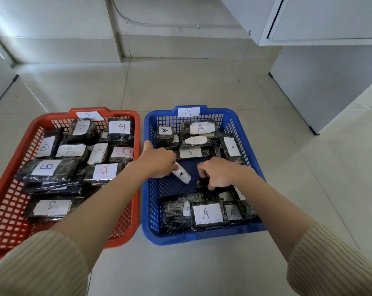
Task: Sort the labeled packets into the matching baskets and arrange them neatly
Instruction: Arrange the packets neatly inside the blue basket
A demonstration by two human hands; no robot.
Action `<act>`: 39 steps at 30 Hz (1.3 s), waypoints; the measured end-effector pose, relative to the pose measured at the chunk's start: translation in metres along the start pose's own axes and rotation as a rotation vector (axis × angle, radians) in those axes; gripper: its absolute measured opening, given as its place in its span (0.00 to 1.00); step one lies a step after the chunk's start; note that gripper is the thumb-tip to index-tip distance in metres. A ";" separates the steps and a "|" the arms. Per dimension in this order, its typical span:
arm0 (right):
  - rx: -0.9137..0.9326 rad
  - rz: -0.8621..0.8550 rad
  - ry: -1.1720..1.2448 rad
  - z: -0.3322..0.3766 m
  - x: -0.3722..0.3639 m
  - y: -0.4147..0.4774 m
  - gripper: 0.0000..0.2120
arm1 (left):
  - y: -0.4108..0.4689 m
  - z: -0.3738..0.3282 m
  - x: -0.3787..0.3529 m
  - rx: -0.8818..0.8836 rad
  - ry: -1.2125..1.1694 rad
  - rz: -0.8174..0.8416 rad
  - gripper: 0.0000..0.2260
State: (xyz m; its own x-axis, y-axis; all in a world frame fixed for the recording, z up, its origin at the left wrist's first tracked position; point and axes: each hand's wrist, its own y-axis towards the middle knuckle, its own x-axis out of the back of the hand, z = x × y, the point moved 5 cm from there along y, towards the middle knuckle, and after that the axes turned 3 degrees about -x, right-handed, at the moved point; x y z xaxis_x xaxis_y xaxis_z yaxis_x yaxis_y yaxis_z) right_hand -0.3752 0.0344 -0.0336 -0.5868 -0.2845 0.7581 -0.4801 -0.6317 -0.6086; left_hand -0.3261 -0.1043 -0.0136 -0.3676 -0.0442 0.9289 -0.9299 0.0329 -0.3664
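left hand holds a white-labelled packet, right hand grips a dark packet; best lay both flat, labels up, in the blue basket gap.

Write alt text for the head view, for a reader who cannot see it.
Inside the blue basket tagged A, a person's left hand grips an A-labelled packet and the right hand grips a dark packet. The red basket beside it holds B packets.

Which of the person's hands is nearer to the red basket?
Left. The left hand is beside the red basket, at the left wall of the blue basket; the right hand is farther right.
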 end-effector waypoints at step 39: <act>-0.470 -0.515 0.571 0.006 0.022 0.003 0.22 | -0.047 0.061 0.039 0.191 -0.801 -0.260 0.11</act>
State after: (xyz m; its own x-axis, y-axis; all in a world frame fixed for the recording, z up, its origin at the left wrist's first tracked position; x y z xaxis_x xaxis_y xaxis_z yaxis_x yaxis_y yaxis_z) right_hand -0.3855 0.0222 -0.0178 -0.3996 0.4335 0.8077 -0.9167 -0.1864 -0.3535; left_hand -0.2976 -0.1681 0.0363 0.0244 -0.7198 0.6937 -0.9459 -0.2412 -0.2170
